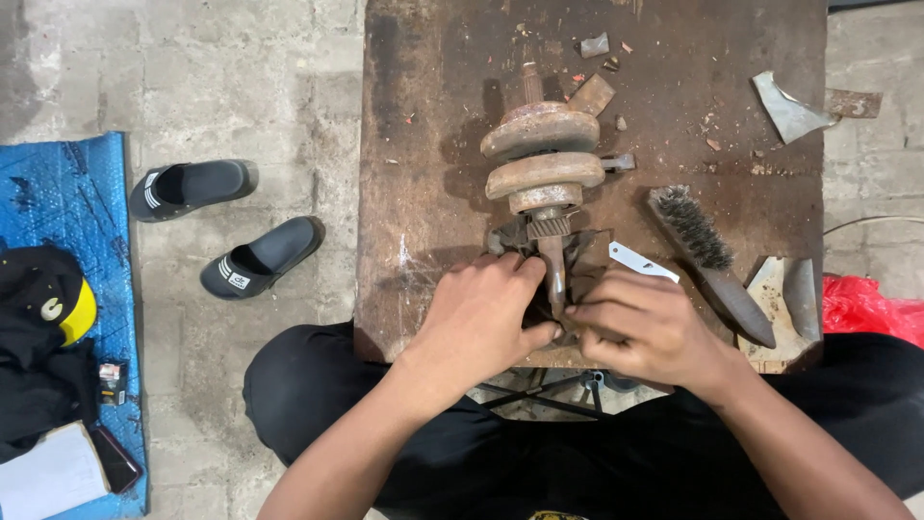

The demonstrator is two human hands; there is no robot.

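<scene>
Wire brush (710, 262) right of crankshaft (541, 164)

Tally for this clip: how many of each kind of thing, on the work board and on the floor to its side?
Rusty crankshaft: 1
Wire brush: 1
Black sandals: 2
Black cap with yellow brim: 1
Blue mat: 1
Total: 6
Both hands grip the crankshaft's near end.

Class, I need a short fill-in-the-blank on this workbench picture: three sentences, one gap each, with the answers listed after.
1. Both hands, left hand and right hand, grip the thin end of a rusty ____ part.
2. The wire brush lies to the ____ of the crankshaft.
3. Two dark ____ lie on the floor beside the table.

Answers: metal; right; sandals
</scene>
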